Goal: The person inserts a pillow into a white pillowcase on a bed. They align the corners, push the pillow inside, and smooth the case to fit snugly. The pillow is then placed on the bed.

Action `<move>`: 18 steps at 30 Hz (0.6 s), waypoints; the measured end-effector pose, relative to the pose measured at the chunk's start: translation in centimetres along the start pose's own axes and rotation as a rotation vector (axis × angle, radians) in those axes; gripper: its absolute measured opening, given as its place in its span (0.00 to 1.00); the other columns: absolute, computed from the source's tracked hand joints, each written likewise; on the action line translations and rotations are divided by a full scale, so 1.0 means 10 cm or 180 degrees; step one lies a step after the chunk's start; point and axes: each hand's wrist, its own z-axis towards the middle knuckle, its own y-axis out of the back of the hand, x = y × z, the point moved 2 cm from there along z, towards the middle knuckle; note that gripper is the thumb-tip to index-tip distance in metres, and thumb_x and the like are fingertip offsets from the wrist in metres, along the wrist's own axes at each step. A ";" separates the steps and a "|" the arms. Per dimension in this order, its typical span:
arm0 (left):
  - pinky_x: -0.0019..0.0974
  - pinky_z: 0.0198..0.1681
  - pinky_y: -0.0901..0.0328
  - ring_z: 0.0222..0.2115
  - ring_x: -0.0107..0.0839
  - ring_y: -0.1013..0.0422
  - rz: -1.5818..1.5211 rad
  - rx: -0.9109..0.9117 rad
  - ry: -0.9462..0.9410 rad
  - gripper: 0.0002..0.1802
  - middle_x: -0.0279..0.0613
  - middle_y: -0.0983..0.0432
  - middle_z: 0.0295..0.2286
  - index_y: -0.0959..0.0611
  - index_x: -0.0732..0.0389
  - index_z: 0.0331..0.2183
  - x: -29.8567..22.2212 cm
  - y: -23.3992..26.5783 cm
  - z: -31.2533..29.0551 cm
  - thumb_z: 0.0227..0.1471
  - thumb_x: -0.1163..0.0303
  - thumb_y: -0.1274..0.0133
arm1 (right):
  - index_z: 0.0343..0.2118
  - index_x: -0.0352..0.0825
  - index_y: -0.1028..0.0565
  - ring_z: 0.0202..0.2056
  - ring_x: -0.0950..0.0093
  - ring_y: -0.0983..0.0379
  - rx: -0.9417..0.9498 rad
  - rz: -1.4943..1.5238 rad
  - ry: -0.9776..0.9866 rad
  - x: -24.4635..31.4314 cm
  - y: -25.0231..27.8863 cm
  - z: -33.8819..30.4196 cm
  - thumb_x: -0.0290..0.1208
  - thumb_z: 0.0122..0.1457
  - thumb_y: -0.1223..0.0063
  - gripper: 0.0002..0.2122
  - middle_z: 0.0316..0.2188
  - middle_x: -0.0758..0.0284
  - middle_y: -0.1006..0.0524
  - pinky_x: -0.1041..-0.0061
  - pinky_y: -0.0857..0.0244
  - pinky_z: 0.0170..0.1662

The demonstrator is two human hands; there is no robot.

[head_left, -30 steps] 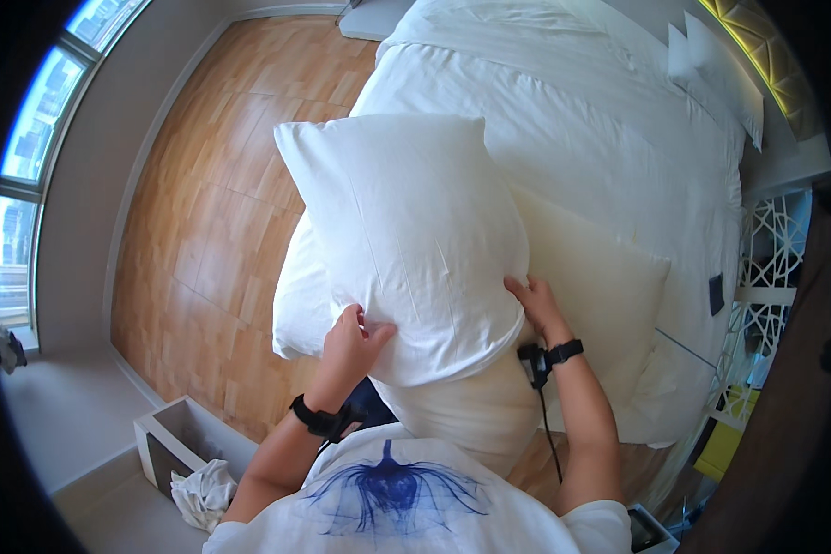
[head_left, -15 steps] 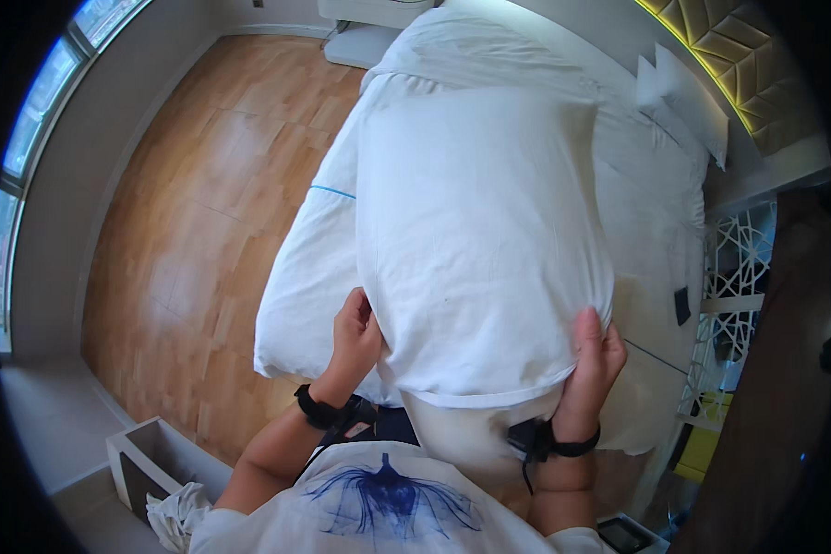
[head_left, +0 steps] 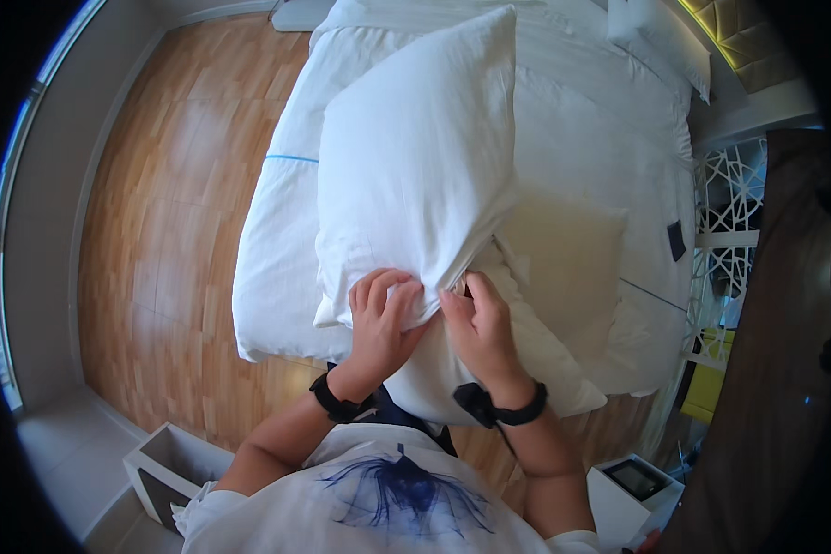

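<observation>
A white pillow [head_left: 414, 152] in its pillowcase lies over the bed's near end, its far corner pointing away to the right. My left hand [head_left: 385, 309] is closed on the gathered cloth at the pillow's near end, fingers bent over it. Just to its right, my right hand [head_left: 478, 328] pinches the same bunched edge near the case's corner. Below and to the right of the hands lies an off-white pillow [head_left: 531, 355], partly hidden by my right hand and the cased one. Another cream pillow [head_left: 568, 245] rests farther right on the bed.
White bedding [head_left: 282, 249] covers the bed under the pillows. A small dark flat object [head_left: 676, 240] sits near the bed's right edge. White pillows [head_left: 660, 46] stand at the headboard. Low white units stand near me at left [head_left: 171, 462] and right [head_left: 623, 499].
The cased pillow has turned, its far end narrowing to a corner. My hands have come together from its two sides to its near edge. More of the cream pillows shows.
</observation>
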 end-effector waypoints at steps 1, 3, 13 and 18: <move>0.50 0.51 0.42 0.48 0.46 0.33 0.0050 -0.0028 -0.0022 0.24 0.42 0.29 0.44 0.23 0.56 0.42 0.04 -0.01 0.00 0.39 0.72 0.35 | 0.36 0.26 0.26 0.32 0.54 0.30 0.0152 -0.0029 0.0239 0.05 0.09 -0.01 0.27 0.59 0.45 0.09 0.29 0.53 0.26 0.63 0.34 0.36; 0.48 0.50 0.41 0.47 0.46 0.33 0.0154 -0.0047 -0.0074 0.22 0.41 0.29 0.43 0.22 0.56 0.39 0.04 -0.01 0.01 0.36 0.73 0.36 | 0.41 0.26 0.26 0.37 0.54 0.29 0.0687 -0.0124 0.0226 0.05 0.37 -0.01 0.23 0.57 0.47 0.10 0.33 0.54 0.26 0.64 0.33 0.40; 0.43 0.44 0.36 0.40 0.43 0.29 0.0177 0.0143 -0.0192 0.19 0.41 0.28 0.39 0.21 0.59 0.38 -0.17 -0.14 0.08 0.38 0.79 0.39 | 0.47 0.29 0.24 0.35 0.67 0.21 -0.0155 -0.0263 0.0079 -0.73 0.64 0.60 0.24 0.54 0.37 0.17 0.41 0.55 0.21 0.71 0.25 0.33; 0.40 0.35 0.31 0.34 0.43 0.28 0.0182 -0.0295 -0.0366 0.24 0.47 0.28 0.37 0.22 0.63 0.42 -0.32 -0.14 0.22 0.38 0.86 0.43 | 0.44 0.27 0.23 0.25 0.67 0.21 -0.0357 0.0260 -0.0600 -0.73 0.41 0.65 0.25 0.59 0.42 0.12 0.35 0.55 0.19 0.73 0.29 0.28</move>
